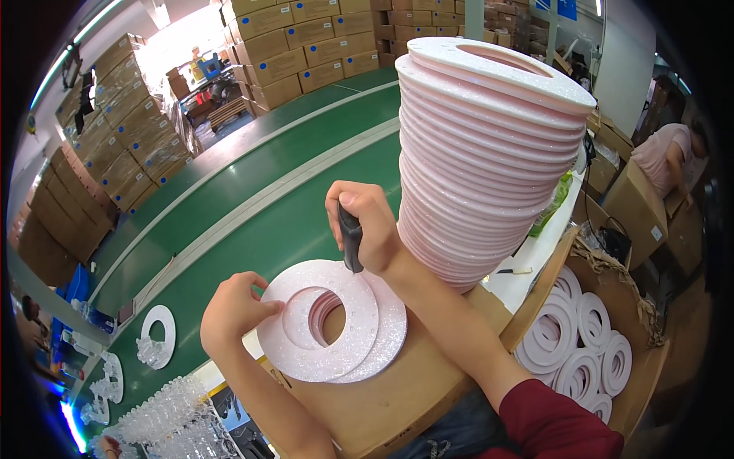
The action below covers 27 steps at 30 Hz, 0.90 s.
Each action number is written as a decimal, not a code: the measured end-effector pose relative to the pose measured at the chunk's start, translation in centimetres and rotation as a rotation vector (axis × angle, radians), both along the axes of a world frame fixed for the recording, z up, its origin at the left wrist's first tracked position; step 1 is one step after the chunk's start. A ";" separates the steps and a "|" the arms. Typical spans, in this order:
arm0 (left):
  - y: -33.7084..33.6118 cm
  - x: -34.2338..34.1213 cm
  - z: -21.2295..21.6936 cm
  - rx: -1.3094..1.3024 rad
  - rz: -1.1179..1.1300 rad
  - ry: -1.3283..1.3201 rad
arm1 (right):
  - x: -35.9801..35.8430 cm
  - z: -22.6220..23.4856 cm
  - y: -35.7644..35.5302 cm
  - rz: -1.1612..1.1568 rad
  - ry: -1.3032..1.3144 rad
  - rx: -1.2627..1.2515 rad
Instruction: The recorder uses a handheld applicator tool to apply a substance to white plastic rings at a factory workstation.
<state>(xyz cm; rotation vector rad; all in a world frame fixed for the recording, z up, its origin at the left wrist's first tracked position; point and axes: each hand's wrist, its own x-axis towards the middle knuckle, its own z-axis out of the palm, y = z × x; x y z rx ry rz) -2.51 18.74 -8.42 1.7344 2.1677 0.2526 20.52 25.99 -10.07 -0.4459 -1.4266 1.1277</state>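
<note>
- The top ring (361, 325) is held at its left edge by the left hand (233, 310).
- Beneath, a second ring (394, 329) is laid over a cardboard box (359, 409).
- A black tool (351, 241) is clenched in the right hand (371, 218).

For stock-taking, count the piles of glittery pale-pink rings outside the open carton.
2: a tall stack right of the right hand, and a small pile on cardboard, touched by the left hand. More may be hidden.

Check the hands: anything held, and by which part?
The right hand grips a black tool by its upper part. The left hand touches the top white ring at its left rim; whether it pinches can't be told.
</note>
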 end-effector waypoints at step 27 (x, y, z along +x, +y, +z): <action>2.1 0.6 0.4 0.065 -0.009 0.201 | 1.5 0.5 -0.1 0.130 0.433 0.084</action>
